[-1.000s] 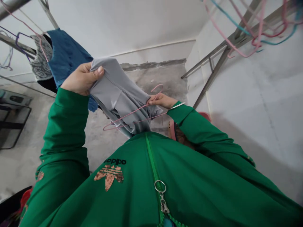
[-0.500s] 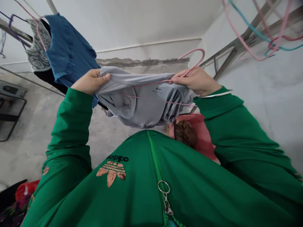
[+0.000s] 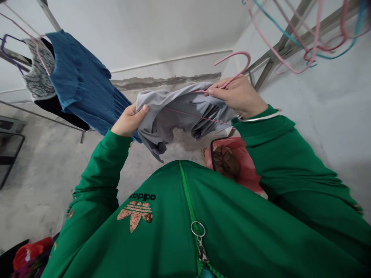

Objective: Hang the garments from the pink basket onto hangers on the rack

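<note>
In the head view, gray garment (image 3: pixel 179 116) hangs between the two hands, above bare concrete floor (image 3: pixel 110 162); thin, smooth cloth, loosely bunched, folds darker at the lower edge. Pink hanger (image 3: pixel 246 63): slim, glossy, curved hook up, one bar running inside the cloth. Left hand (image 3: pixel 127 120): grip closed, thumb over the garment's edge, pinching it. Right hand (image 3: pixel 236 94): grip closed on hanger near the hook base, with cloth at the fingertips; smooth pale bangle (image 3: pixel 259 117) at wrist. Blue dress (image 3: pixel 84 81), wrinkled and ruffled, hangs just beside the left hand, its lower part passing behind that hand; patterned gray-white top (image 3: pixel 39 71) beyond it. Pink basket (image 3: pixel 246 162), dark rim, holds crumpled brown cloth (image 3: pixel 226 160), below the right hand. Looped pink and teal hangers (image 3: pixel 307 50) on metal rack upper right, apart from the right hand. Open floor shows below the garment, toward the green jacket (image 3: pixel 162 216).
</note>
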`<action>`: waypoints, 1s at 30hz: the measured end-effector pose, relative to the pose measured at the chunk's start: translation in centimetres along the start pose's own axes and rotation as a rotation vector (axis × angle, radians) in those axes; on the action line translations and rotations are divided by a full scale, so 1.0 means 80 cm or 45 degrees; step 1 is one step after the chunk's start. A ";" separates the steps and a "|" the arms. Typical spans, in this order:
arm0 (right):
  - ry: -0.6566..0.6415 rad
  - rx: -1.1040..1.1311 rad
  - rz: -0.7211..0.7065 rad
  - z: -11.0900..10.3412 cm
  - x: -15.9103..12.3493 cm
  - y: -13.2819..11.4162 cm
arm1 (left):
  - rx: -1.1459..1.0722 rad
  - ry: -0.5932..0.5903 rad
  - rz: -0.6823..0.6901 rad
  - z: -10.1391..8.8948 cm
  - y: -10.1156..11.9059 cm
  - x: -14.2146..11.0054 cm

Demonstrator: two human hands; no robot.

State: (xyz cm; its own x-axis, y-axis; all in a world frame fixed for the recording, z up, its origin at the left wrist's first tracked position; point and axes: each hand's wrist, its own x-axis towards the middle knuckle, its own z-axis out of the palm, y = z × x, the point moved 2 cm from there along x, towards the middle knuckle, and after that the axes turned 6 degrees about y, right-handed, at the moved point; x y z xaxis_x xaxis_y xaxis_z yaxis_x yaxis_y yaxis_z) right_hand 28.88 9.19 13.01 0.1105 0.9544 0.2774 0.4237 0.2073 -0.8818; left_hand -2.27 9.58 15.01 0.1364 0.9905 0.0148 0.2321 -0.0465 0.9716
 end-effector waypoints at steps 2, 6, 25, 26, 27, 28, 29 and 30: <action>-0.023 0.023 -0.004 0.001 0.000 -0.005 | 0.162 0.005 0.226 0.008 0.002 0.008; -0.128 0.064 -0.078 0.002 0.002 -0.017 | 0.489 -0.097 0.566 0.028 -0.005 0.028; 0.762 -0.213 -0.135 0.009 -0.095 0.123 | 0.361 0.046 0.477 0.039 0.035 0.032; 0.547 -0.158 0.049 0.030 -0.105 0.152 | 0.409 0.042 0.516 0.035 0.038 0.029; 0.295 -0.108 0.197 0.056 -0.114 0.179 | 0.450 0.045 0.545 0.031 0.043 0.026; 0.005 -0.072 0.317 0.084 -0.122 0.201 | 0.485 0.053 0.562 0.027 0.049 0.023; -0.138 -0.044 0.363 0.110 -0.126 0.217 | 0.518 0.060 0.574 0.024 0.055 0.019; -0.253 -0.015 0.388 0.136 -0.128 0.227 | 0.555 0.065 0.590 0.022 0.063 0.015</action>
State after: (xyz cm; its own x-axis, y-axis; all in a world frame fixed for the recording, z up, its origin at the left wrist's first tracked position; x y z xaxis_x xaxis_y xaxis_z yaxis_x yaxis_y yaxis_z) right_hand 25.69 5.53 -10.01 0.0568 0.9953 -0.0783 0.4089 -0.0948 -0.9077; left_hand 0.73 10.28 19.48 0.2731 0.8596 0.4318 0.5322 -0.5089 0.6766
